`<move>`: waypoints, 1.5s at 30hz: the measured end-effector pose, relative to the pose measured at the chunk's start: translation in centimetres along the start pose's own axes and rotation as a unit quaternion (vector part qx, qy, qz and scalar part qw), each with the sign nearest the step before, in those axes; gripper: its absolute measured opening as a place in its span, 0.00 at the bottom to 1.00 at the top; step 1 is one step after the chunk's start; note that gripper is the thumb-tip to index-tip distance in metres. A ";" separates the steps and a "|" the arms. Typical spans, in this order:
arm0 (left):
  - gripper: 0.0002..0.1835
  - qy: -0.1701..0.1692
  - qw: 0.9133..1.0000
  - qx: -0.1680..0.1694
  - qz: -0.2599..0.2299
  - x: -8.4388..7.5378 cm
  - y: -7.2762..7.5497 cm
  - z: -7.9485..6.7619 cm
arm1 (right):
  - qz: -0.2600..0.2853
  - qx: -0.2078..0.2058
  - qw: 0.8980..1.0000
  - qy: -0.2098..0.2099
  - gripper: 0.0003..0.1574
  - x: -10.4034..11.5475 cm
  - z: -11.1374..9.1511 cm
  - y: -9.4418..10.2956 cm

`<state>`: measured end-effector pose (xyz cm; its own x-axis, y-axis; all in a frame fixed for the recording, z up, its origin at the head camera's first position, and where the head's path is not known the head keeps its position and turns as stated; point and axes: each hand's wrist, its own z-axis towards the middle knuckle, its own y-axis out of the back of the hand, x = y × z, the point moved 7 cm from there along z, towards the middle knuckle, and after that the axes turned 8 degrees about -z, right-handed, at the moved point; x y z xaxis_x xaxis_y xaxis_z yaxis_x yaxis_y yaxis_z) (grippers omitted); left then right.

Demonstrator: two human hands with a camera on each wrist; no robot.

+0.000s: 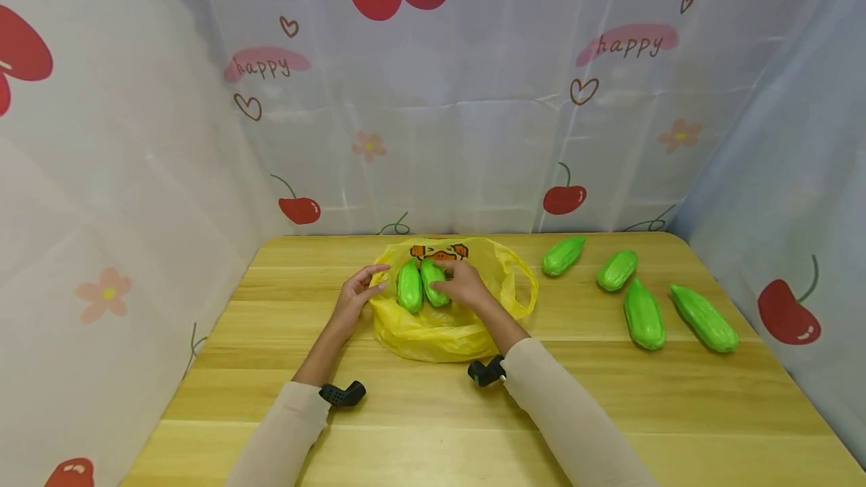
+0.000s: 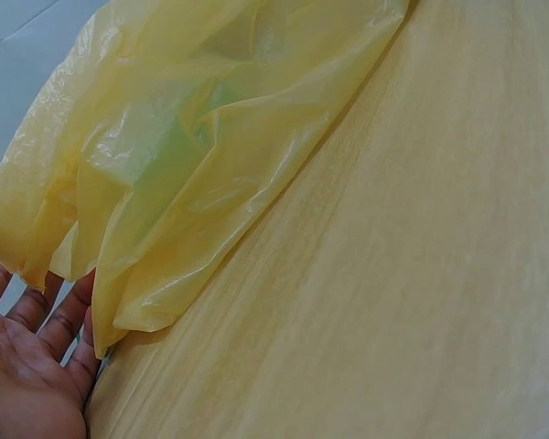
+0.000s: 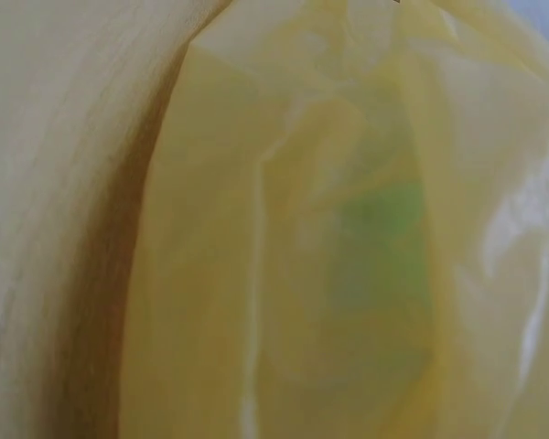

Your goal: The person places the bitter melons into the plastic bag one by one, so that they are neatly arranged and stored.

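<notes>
A yellow plastic bag [image 1: 433, 340] with a cartoon face printed on it lies open on the table. Inside it two bright green ridged gourds, a left one [image 1: 409, 288] and a right one [image 1: 431, 276], lie side by side. My right hand [image 1: 467, 285] reaches into the bag and holds the right gourd between thumb and fingers. At the bag's left rim is my left hand [image 1: 353, 295], thumb and fingers spread apart. The left wrist view shows its fingers [image 2: 66, 320] partly behind the bag's edge. Green shows blurred through the plastic in the right wrist view, where the right hand is hidden.
Several more green gourds lie on the right side of the wooden table [image 1: 406, 442]: one far back [image 1: 563, 256], one beside it [image 1: 617, 270], and a pair nearer the right edge, [image 1: 644, 316] among them. A printed curtain [image 1: 473, 126] hangs behind the table and at both sides.
</notes>
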<state>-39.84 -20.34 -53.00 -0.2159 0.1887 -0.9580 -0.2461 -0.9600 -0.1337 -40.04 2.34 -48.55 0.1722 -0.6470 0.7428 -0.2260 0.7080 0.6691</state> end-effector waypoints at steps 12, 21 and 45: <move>0.24 -0.007 1.000 0.001 0.002 -0.2 -0.1 -0.1 | 0.010 -0.012 1.000 0.005 0.37 -0.1 0.0 -0.2; 0.23 -0.008 1.000 0.002 -0.002 -0.2 -0.2 -0.2 | -0.001 -0.019 1.000 0.008 0.38 -0.1 -0.8 0.4; 0.23 -0.015 1.000 -0.004 0.013 0.0 -0.4 -0.2 | 0.021 -0.059 0.996 0.067 0.30 2.6 -7.7 5.7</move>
<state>-39.59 -20.01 -53.00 -0.2505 0.1702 -0.9530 -0.2329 -0.9661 -0.1113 -33.54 6.90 -42.60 0.2933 -0.5774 0.7620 -0.1226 0.7677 0.6290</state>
